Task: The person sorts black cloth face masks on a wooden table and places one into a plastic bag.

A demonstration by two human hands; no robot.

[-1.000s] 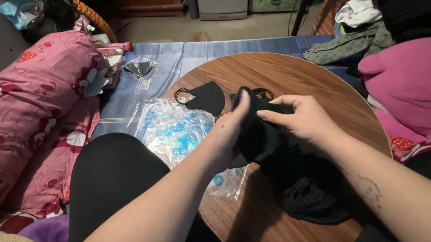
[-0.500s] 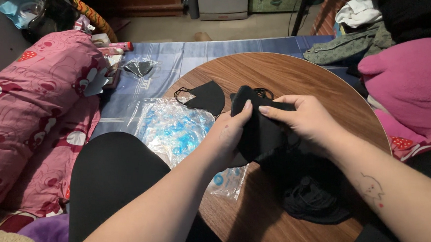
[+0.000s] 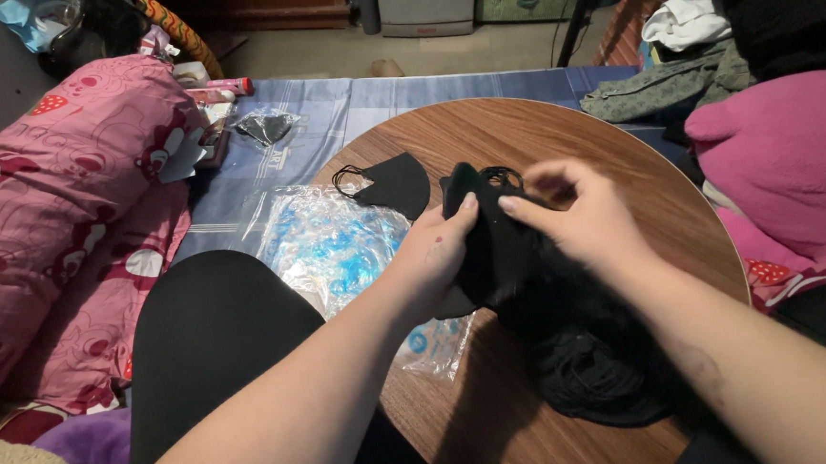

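- Plainly, the left hand point(image 3: 443, 249) was closed on a black face mask point(image 3: 485, 242), thumb pressed to its upper edge, held above the middle of the round wooden table point(image 3: 560, 132).
- The right hand point(image 3: 579, 217) pinched the same mask from the other side, fingers curled; its fingertips were partly blurred.
- A second black mask point(image 3: 396, 183) lay flat on the table, toward its far left edge, just apart from the held one.
- A heap of black masks point(image 3: 594, 374) sat on the table under the right forearm, near the table's near edge.
- A clear plastic bag point(image 3: 332, 242) hung over the table's left edge, half on the blue sheet point(image 3: 348, 102).
- The far half of the table lay bare wood up to its rim.
- Left of the table, beyond the sheet, lay a pink bolster point(image 3: 58, 206); right of the table, a pink cushion point(image 3: 791, 161) pressed close to the rim.
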